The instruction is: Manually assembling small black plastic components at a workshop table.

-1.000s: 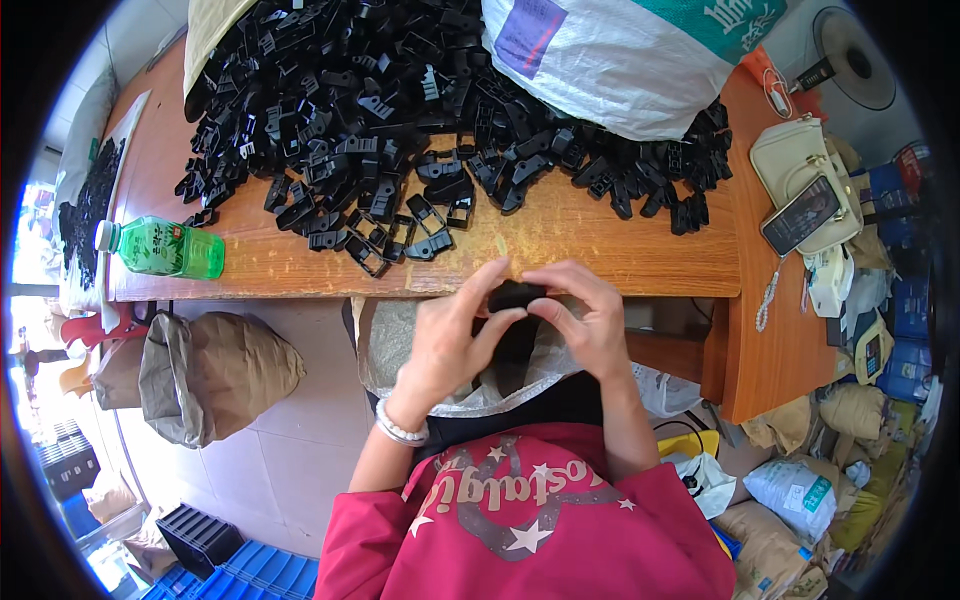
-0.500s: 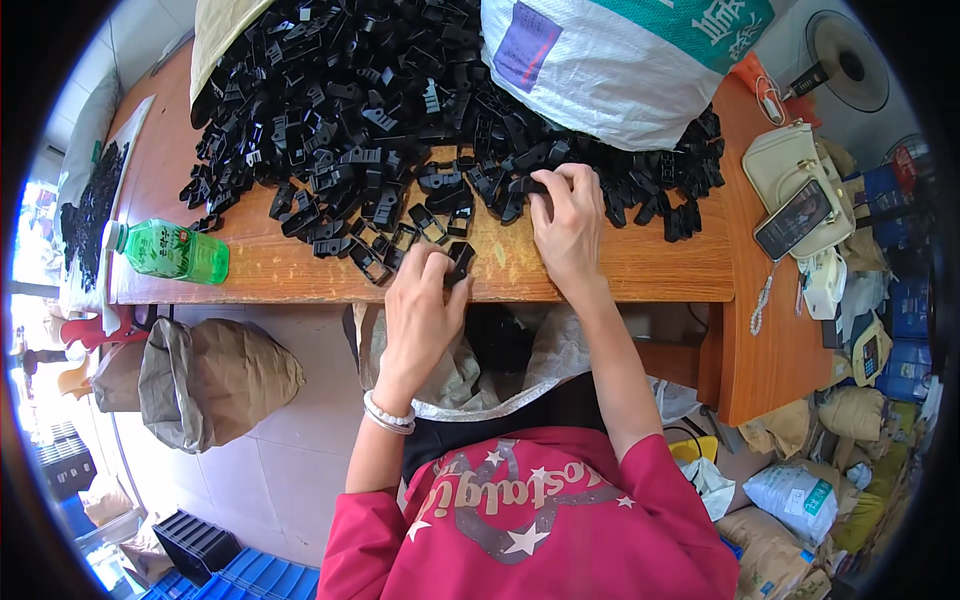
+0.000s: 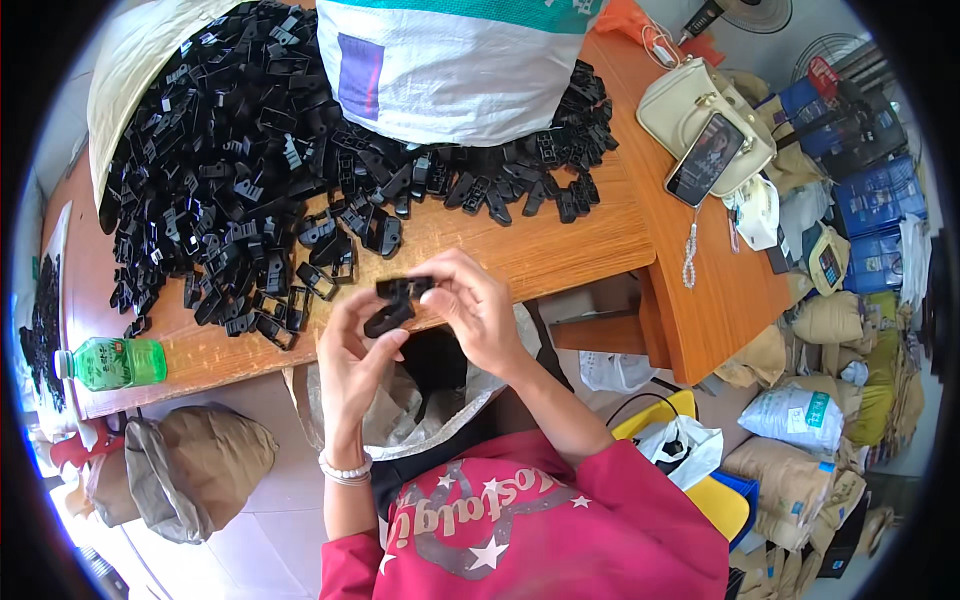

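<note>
Above the table's front edge, my two hands are close together, each with a black plastic part in its fingers. My left hand (image 3: pixel 350 350) pinches the lower black part (image 3: pixel 388 319) between thumb and fingers. In my right hand (image 3: pixel 472 305) is the upper black part (image 3: pixel 398 287), gripped by thumb and forefinger. The two parts meet or overlap; blur keeps me from telling whether they are joined. Just beyond my hands lies a big pile of similar black plastic parts (image 3: pixel 215 190), with a few loose ones nearest my left hand. Below them, an open woven sack (image 3: pixel 415 440) hangs at the table edge.
A white woven bag (image 3: pixel 440 90) sits on the pile's far side. On the wooden table (image 3: pixel 560 240) stand a green bottle (image 3: pixel 120 363) at left, and a cream handbag (image 3: pixel 690 100) with a phone (image 3: pixel 706 160) at right. Brown sacks (image 3: pixel 200 470) rest on the floor.
Both hands have left the tabletop parts and come together nearer me, each now with a black part. The view has swung to the right, so the table appears shifted left and tilted.
</note>
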Action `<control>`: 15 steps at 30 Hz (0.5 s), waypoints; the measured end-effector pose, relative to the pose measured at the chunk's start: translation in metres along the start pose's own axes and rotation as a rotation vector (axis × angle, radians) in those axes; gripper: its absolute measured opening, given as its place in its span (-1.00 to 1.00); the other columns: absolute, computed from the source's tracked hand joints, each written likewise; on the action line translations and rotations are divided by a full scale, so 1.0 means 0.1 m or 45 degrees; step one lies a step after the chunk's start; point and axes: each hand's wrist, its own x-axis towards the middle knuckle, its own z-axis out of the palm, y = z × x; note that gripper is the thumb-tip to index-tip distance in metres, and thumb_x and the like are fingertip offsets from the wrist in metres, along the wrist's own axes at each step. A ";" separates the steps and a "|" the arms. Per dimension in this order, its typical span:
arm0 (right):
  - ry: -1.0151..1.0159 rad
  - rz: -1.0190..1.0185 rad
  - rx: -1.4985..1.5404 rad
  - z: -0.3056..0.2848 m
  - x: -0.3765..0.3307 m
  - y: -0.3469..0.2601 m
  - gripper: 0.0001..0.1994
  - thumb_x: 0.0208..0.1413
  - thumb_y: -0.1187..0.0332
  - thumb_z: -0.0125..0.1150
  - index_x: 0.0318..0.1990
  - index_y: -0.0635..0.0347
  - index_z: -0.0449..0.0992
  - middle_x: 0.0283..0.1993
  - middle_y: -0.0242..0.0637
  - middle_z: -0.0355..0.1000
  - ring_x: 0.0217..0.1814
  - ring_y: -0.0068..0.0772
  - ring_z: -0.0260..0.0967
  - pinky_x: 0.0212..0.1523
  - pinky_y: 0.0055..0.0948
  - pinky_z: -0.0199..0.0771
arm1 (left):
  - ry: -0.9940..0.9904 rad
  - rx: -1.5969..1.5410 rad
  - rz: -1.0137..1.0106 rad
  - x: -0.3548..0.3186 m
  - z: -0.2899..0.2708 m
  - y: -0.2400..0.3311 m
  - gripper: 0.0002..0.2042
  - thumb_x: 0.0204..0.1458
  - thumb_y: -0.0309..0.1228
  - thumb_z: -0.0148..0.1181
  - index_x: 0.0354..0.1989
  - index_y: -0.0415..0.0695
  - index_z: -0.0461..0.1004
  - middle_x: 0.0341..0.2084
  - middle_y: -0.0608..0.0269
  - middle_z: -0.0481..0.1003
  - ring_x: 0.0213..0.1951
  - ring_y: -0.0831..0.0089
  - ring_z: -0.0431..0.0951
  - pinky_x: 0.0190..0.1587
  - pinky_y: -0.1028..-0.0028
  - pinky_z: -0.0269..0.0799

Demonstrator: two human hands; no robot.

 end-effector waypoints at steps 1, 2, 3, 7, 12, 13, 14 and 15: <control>-0.076 -0.126 -0.093 -0.02 0.00 -0.02 -0.77 0.18 0.30 0.19 -0.14 0.28 0.50 -0.15 -0.27 0.36 -0.23 -0.50 0.40 -0.27 -0.59 0.42 | -0.085 0.109 -0.011 0.00 -0.05 -0.02 -0.71 -0.06 -0.71 0.24 -0.13 -0.34 0.41 -0.26 0.23 0.49 -0.31 0.58 0.51 -0.38 0.62 0.49; -0.110 -0.054 -0.146 -0.01 -0.01 -0.14 -0.74 0.16 0.25 0.20 -0.16 0.30 0.50 -0.10 -0.25 0.34 -0.18 -0.47 0.41 -0.21 -0.54 0.44 | -0.169 0.217 -0.022 0.00 -0.08 -0.03 -0.69 -0.07 -0.72 0.25 -0.12 -0.35 0.41 -0.25 0.23 0.49 -0.29 0.57 0.52 -0.37 0.62 0.50; -0.112 -0.053 -0.143 -0.01 -0.03 -0.13 -0.74 0.16 0.25 0.20 -0.16 0.30 0.50 -0.10 -0.25 0.34 -0.18 -0.47 0.41 -0.21 -0.54 0.44 | -0.181 0.189 0.070 -0.02 -0.06 -0.04 -0.67 -0.06 -0.72 0.24 -0.07 -0.36 0.41 -0.30 0.21 0.53 -0.34 0.56 0.55 -0.36 0.61 0.52; -0.176 -0.006 -0.151 0.00 -0.08 -0.14 -0.78 0.16 0.32 0.19 -0.15 0.30 0.48 -0.07 -0.23 0.34 -0.13 -0.38 0.41 -0.17 -0.44 0.44 | -0.177 0.063 -0.063 -0.05 -0.02 0.05 -0.66 -0.03 -0.72 0.20 -0.02 -0.37 0.41 -0.36 0.17 0.55 -0.41 0.51 0.58 -0.36 0.60 0.53; -0.142 -0.167 -0.434 -0.01 -0.13 -0.04 -0.79 0.09 0.42 0.21 -0.14 0.28 0.47 -0.08 -0.17 0.37 -0.08 -0.17 0.39 -0.10 -0.36 0.40 | -0.183 -0.047 -0.183 -0.06 -0.08 0.08 -0.69 0.06 -0.68 0.12 0.02 -0.39 0.39 -0.36 0.06 0.56 -0.41 0.42 0.62 -0.33 0.55 0.55; -0.133 -0.223 -0.492 0.00 -0.15 -0.04 -0.78 0.07 0.47 0.20 -0.11 0.27 0.47 -0.10 -0.16 0.38 -0.09 -0.15 0.39 -0.10 -0.37 0.41 | -0.185 -0.053 -0.183 -0.07 -0.08 0.08 -0.69 0.06 -0.68 0.12 0.02 -0.39 0.39 -0.36 0.06 0.56 -0.41 0.42 0.62 -0.33 0.55 0.55; -0.135 -0.221 -0.496 0.01 -0.15 -0.06 -0.78 0.07 0.47 0.20 -0.11 0.27 0.47 -0.10 -0.16 0.38 -0.09 -0.15 0.39 -0.10 -0.37 0.41 | -0.163 -0.015 -0.104 -0.09 -0.07 0.07 -0.69 0.07 -0.69 0.10 0.02 -0.39 0.38 -0.33 0.06 0.56 -0.39 0.43 0.61 -0.31 0.56 0.54; -0.127 -0.155 -0.379 0.03 -0.15 -0.08 -0.75 0.06 0.49 0.21 -0.08 0.27 0.46 -0.10 -0.16 0.39 -0.10 -0.15 0.40 -0.09 -0.36 0.42 | -0.138 0.024 -0.026 -0.10 -0.05 0.07 -0.69 0.07 -0.70 0.09 0.03 -0.39 0.38 -0.30 0.06 0.55 -0.36 0.44 0.61 -0.28 0.56 0.54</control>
